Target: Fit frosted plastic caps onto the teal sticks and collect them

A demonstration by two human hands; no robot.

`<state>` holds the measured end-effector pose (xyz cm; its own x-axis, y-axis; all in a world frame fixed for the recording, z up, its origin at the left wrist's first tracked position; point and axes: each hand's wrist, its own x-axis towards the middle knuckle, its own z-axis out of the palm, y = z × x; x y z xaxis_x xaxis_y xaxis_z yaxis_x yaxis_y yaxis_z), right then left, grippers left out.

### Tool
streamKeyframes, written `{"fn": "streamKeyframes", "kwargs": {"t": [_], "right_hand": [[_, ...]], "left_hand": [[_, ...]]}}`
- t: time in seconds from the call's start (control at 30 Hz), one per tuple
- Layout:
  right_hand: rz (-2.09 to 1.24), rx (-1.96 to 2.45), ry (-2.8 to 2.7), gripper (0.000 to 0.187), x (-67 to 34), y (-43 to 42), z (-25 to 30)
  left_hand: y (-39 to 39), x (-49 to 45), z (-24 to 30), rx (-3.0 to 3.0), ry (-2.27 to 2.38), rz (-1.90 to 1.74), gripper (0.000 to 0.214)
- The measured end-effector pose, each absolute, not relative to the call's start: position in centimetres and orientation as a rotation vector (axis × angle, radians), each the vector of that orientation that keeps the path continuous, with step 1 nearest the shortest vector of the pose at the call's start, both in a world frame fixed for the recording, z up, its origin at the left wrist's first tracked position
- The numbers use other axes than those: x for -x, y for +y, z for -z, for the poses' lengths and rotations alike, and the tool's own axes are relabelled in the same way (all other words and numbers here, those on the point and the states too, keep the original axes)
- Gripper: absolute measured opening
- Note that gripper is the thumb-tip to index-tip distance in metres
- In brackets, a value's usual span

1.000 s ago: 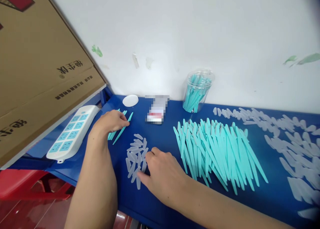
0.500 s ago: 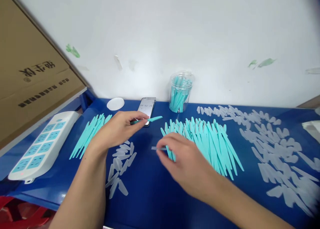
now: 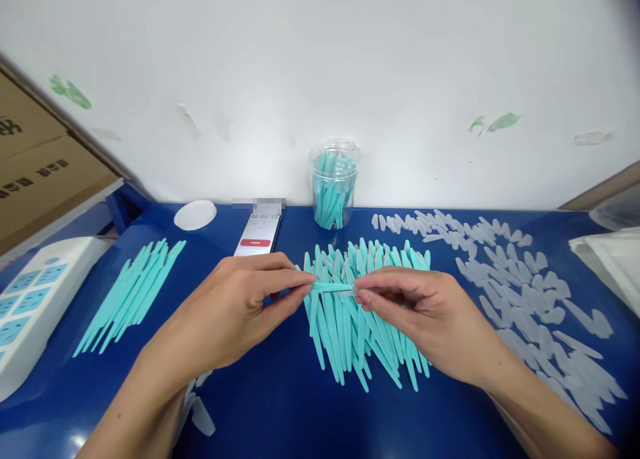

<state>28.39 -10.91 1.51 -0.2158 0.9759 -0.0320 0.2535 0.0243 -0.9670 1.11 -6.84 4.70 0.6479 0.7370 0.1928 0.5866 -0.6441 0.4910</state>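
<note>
My left hand [image 3: 265, 299] pinches a slim teal eyebrow razor [image 3: 333, 287] by one end, holding it level above the table. At its other end, my right hand [image 3: 410, 305] is closed on a small translucent blade cover [image 3: 355, 290], mostly hidden by the fingertips. The cover meets the razor's tip; how far it is over the blade I cannot tell. Beneath both hands lies a large heap of teal razors [image 3: 345, 332]. Many loose translucent covers [image 3: 530, 299] are spread to the right, and a few more covers [image 3: 203, 415] show beside my left forearm.
A clear jar of teal razors [image 3: 334, 189] stands against the wall. Left of it are a phone [image 3: 259, 231] running a timer, a white round lid [image 3: 195, 215], a separate row of razors [image 3: 133, 292] and a power strip [image 3: 35, 299]. Cardboard boxes [image 3: 50, 165] stand far left.
My two hands have come together, bringing the cover in my right hand to the tip of the razor in my left. The camera view has shifted to the right.
</note>
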Motion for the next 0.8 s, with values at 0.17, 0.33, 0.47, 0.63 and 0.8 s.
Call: {"fn": "streamKeyframes", "kwargs": {"t": [0.17, 0.33, 0.47, 0.63, 0.8], "right_hand": [[-1.254, 1.273, -1.541, 0.020, -28.4, -10.8, -1.5], [-1.211, 1.279, -1.596, 0.018, -28.1, -10.9, -1.5], [-1.230, 1.285, -1.567, 0.019, -28.3, -10.9, -1.4], [-1.253, 1.278, -1.531, 0.020, -28.6, -10.7, -0.9], [-1.268, 1.268, -1.532, 0.017, -28.3, -10.9, -0.8]], "left_hand": [[-6.8, -1.0, -4.7, -2.521, 1.075, -0.539, 0.020], [-7.1, -1.3, -4.3, -2.539, 1.036, -0.491, 0.022], [-7.2, -1.3, -4.5, -2.534, 1.055, -0.538, 0.022], [-7.1, -0.9, -4.9, -2.528, 1.095, -0.583, 0.022], [-7.3, -2.0, -4.2, -2.539, 1.055, -0.512, 0.022]]}}
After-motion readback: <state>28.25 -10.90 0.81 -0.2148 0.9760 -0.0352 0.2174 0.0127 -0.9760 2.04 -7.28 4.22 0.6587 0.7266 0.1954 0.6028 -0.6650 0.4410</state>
